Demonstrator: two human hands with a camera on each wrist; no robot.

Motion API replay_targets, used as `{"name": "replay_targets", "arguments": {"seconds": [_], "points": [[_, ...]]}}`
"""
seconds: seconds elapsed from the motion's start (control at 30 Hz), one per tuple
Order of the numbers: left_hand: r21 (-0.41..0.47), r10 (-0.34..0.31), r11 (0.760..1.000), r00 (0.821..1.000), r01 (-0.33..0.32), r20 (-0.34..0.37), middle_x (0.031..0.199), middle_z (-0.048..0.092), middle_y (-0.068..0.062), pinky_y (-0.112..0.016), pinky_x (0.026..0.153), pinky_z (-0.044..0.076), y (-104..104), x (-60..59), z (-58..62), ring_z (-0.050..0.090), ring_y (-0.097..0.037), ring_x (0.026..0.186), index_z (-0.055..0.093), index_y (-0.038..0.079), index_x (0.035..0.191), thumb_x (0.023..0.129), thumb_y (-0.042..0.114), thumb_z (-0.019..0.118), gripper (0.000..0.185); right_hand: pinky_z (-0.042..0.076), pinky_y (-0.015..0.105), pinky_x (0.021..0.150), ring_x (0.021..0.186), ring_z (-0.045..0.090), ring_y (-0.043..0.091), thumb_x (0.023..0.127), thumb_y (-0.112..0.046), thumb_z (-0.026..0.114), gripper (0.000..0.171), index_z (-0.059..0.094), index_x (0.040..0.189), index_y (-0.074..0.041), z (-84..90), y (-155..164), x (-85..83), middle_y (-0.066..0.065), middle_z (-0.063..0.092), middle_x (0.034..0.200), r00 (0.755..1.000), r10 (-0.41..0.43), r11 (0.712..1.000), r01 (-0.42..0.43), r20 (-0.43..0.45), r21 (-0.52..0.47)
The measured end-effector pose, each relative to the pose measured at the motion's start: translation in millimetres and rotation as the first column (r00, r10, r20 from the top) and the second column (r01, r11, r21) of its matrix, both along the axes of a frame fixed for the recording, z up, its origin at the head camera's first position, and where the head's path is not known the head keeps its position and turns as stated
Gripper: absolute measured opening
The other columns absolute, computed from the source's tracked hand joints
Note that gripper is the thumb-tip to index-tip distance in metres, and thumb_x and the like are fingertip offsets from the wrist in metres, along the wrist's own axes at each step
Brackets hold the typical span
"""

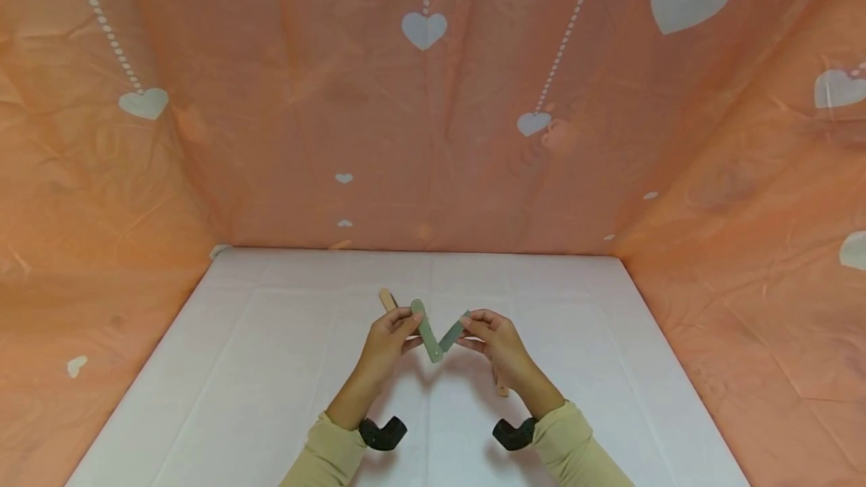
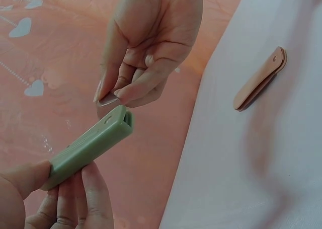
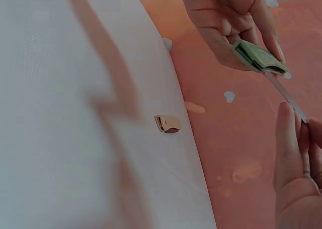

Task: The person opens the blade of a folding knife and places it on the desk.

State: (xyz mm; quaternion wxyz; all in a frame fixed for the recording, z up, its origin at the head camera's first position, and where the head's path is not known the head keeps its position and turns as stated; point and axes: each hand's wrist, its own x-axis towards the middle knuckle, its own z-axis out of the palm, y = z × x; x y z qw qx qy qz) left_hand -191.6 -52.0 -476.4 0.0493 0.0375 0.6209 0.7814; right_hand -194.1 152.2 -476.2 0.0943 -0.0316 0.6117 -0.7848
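Held up over the table is a green folding knife, its handle (image 1: pixel 427 331) and flat grey blade (image 1: pixel 452 334) forming a V in the head view. My left hand (image 1: pixel 387 342) pinches the handle between thumb and fingers. With thumb and fingertips, my right hand (image 1: pixel 499 343) grips the blade near its free end. In the left wrist view the green handle (image 2: pixel 90 149) shows a slot at its pivot end. The right wrist view shows the thin blade (image 3: pixel 286 94) edge-on, running from the handle to my right fingers.
Two folded tan knives lie on the white-covered table (image 1: pixel 271 397): one (image 1: pixel 386 299) behind my left hand, the other (image 1: pixel 501 389) under my right wrist. Black devices sit at my left wrist (image 1: pixel 383 434) and right wrist (image 1: pixel 514 434). An orange curtain (image 1: pixel 433 134) with hearts surrounds the table.
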Motion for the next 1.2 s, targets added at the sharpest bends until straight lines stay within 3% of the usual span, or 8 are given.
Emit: {"name": "replay_targets", "arguments": {"seconds": [0.37, 0.6, 1.2], "points": [[0.085, 0.030, 0.996, 1.000, -0.030, 0.010, 0.092, 0.064, -0.011, -0.034, 0.080, 0.054, -4.5, -0.1, 0.7, 0.063, -0.017, 0.082, 0.052, -0.012, 0.113, 0.092, 0.008, 0.058, 0.030, 0.053, 0.039, 0.081, 0.076, 0.063, 0.017, 0.090, -0.002, 0.059, 0.005, 0.057, 0.093, 0.001, -2.1, 0.1, 1.7, 0.007, 0.061, 0.082, 0.996, -0.086, 0.991, 0.084, -0.016, -0.101], [0.129, 0.052, 0.990, 0.998, -0.055, 0.024, 0.092, 0.063, -0.010, -0.032, 0.080, 0.054, -6.5, -0.5, 2.9, 0.063, -0.017, 0.083, 0.050, -0.012, 0.114, 0.092, 0.008, 0.058, 0.031, 0.053, 0.039, 0.082, 0.077, 0.063, 0.017, 0.090, 0.000, 0.058, 0.006, 0.055, 0.093, 0.003, -0.7, -0.5, 1.9, 0.009, 0.061, 0.082, 0.992, -0.129, 0.983, 0.128, -0.003, -0.133], [0.323, 0.111, 0.937, 0.989, -0.137, 0.097, 0.094, 0.059, -0.008, -0.036, 0.088, 0.050, -5.7, -2.0, 1.0, 0.061, -0.017, 0.087, 0.047, -0.010, 0.114, 0.094, 0.007, 0.055, 0.028, 0.052, 0.037, 0.083, 0.081, 0.065, 0.017, 0.091, 0.000, 0.056, 0.001, 0.056, 0.091, 0.002, -1.7, -2.1, 3.9, 0.010, 0.061, 0.088, 0.977, -0.215, 0.950, 0.208, -0.008, -0.231]]}}
